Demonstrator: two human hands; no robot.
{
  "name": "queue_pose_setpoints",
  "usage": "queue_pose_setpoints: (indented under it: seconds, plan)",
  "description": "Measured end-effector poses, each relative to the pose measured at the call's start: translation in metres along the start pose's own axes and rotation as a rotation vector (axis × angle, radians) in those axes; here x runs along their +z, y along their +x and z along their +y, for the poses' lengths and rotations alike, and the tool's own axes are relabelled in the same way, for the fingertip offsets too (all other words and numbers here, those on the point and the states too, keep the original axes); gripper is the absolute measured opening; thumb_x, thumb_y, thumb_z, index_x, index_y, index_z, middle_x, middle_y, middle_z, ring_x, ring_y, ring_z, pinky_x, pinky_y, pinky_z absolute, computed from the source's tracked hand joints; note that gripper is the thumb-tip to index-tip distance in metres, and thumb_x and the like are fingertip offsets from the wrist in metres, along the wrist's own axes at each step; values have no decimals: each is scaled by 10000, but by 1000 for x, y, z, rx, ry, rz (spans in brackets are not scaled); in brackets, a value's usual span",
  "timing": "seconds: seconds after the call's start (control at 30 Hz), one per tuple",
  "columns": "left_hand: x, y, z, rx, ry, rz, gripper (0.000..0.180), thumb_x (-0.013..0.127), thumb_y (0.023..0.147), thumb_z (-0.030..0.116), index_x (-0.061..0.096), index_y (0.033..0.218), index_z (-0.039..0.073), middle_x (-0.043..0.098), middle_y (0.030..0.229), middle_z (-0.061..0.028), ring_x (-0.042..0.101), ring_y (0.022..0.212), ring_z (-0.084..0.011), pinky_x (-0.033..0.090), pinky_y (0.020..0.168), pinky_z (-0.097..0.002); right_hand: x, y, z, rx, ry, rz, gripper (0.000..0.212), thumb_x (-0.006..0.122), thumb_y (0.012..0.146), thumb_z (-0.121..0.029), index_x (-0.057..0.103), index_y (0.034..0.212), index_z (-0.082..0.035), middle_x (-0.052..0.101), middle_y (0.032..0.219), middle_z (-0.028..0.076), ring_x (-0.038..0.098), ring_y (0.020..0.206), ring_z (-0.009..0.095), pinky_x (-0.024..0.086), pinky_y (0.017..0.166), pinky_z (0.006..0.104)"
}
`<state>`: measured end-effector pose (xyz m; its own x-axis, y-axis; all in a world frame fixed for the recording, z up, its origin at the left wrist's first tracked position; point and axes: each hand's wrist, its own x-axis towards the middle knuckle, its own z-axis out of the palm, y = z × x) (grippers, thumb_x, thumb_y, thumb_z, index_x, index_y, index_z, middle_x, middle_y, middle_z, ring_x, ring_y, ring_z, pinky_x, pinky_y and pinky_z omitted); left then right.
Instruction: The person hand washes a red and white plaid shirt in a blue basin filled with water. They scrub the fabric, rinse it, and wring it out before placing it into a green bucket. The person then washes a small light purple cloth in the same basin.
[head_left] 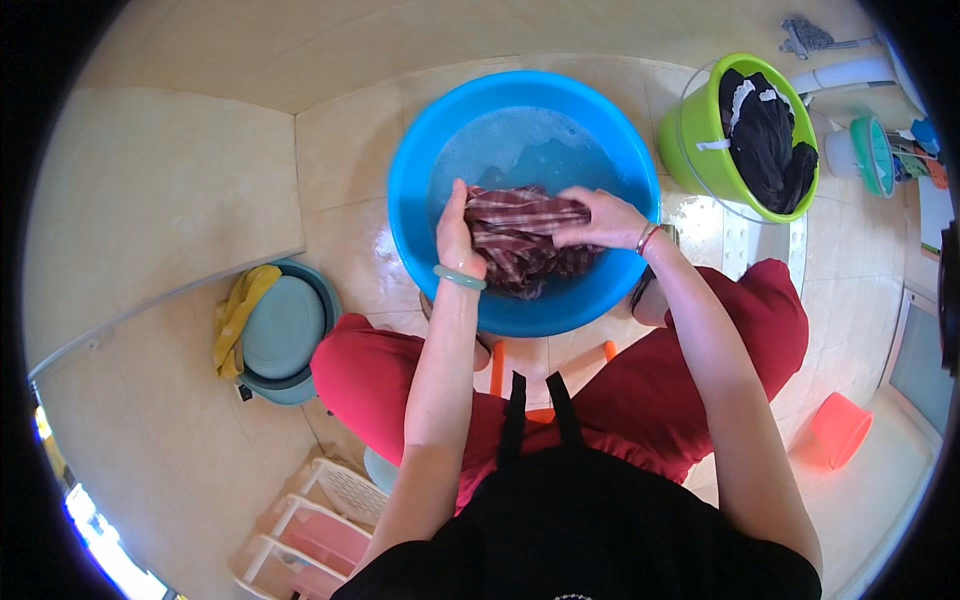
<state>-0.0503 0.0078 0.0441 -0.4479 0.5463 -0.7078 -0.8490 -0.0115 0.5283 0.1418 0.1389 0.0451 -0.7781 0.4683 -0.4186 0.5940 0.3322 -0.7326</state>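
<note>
A wet maroon plaid garment (525,235) is bunched up over a large blue basin (405,170) of cloudy, sudsy water. My left hand (457,235), with a pale green bangle at the wrist, grips the cloth's left side, thumb pointing up. On the right side of the cloth, my right hand (603,220) closes its fingers on a fold; a thin reddish bracelet circles that wrist. The garment's lower part hangs down near the basin's front wall. Beneath the foamy water, a darker patch shows behind the garment, too unclear to name.
A green bucket (690,150) of dark clothes stands right of the basin. At left are stacked blue-grey basins (285,325) with a yellow cloth (240,315). A white rack (345,490) sits lower left, a coral bucket (840,430) lower right. My knees flank the basin.
</note>
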Motion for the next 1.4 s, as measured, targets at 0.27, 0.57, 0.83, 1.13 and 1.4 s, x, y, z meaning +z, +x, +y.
queue_pose_setpoints:
  seconds: [0.27, 0.57, 0.83, 1.13, 1.4]
  plan:
    - [-32, 24, -19, 133, 70, 6, 242, 629, 887, 320, 602, 1003, 109, 618, 1029, -26, 570, 943, -173, 460, 845, -339, 9, 8, 29, 12, 921, 434, 369, 560, 722, 65, 544, 1073, -50, 593, 997, 37, 563, 791, 115, 461, 737, 247]
    - [9, -31, -28, -446, -208, -517, 483, 517, 932, 343, 394, 1364, 164, 540, 1223, -154, 581, 1061, -305, 522, 801, -389, 68, -34, -96, -442, 336, 78, 426, 680, 701, -4, 558, 1100, -86, 464, 981, 108, 551, 950, 255, 491, 800, 334]
    - [4, -7, -30, -398, -430, -698, 213, 544, 919, 391, 570, 1088, 264, 522, 931, -48, 430, 673, -120, 392, 535, -245, 73, -49, -130, -636, -151, 272, 203, 614, 783, -193, 600, 971, -119, 470, 872, 77, 582, 807, 224, 516, 577, 350]
    - [37, -37, -75, -82, -58, 156, 227, 569, 895, 237, 487, 704, 146, 485, 703, 30, 503, 689, -127, 428, 658, -277, 51, 14, -37, -164, -148, 701, 311, 504, 917, -238, 552, 673, -52, 603, 659, 166, 592, 586, 366, 493, 531, 445]
    - [3, -32, -57, -124, -310, -270, 223, 495, 923, 294, 603, 835, 119, 587, 784, -8, 561, 763, -137, 475, 722, -313, 85, -29, -118, -426, -50, 581, 164, 594, 837, -172, 517, 735, -69, 547, 702, 127, 584, 645, 319, 486, 555, 418]
